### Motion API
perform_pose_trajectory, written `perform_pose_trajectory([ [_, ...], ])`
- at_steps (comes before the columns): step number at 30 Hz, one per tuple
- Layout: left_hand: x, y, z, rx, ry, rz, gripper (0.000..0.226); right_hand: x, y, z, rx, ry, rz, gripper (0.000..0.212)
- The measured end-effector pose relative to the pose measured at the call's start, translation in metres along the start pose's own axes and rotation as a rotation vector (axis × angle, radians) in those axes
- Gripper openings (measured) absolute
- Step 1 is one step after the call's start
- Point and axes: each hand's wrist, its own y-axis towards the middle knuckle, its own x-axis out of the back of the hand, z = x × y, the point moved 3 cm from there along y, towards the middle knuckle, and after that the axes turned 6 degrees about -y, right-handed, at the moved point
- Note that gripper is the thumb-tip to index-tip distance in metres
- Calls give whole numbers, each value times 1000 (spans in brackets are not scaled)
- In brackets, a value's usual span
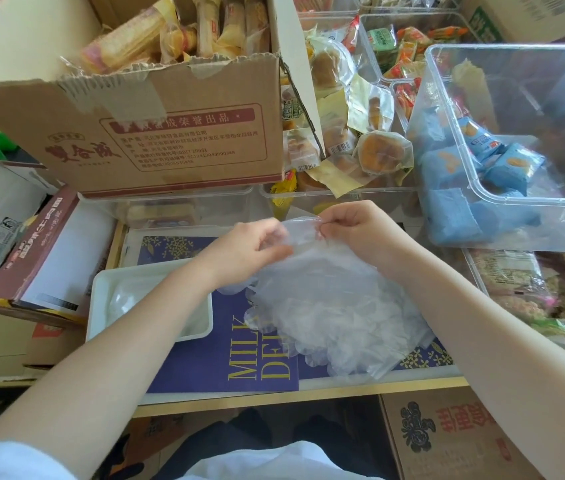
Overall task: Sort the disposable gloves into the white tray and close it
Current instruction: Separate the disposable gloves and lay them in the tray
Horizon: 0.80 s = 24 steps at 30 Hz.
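Note:
A stack of clear disposable gloves (336,317) lies on the blue printed surface (225,355) in the middle. Both hands hold its far end. My left hand (249,247) pinches the thin plastic at the cuff edge, and my right hand (353,230) pinches the same edge from the right. The white tray (101,306) sits to the left of the stack, partly under my left forearm. Something clear and thin, likely a glove, lies inside the tray.
A large cardboard box of wrapped cakes (156,133) stands behind the work area. Clear bins of snacks (502,140) crowd the back and right. A brown-edged carton (42,251) lies at the left. More cardboard boxes (447,441) sit below the table edge.

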Motion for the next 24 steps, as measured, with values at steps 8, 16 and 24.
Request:
perform_pose_trajectory([
  [8,3,1,-4,34,-737,-176,13,32,-3,-20,-49,344,-83,30],
  [16,4,-2,5,86,-747,-43,7,-9,-9,-45,-153,583,253,28],
  [24,4,-7,7,111,-668,90,19,-14,-13,-34,-111,494,182,6],
])
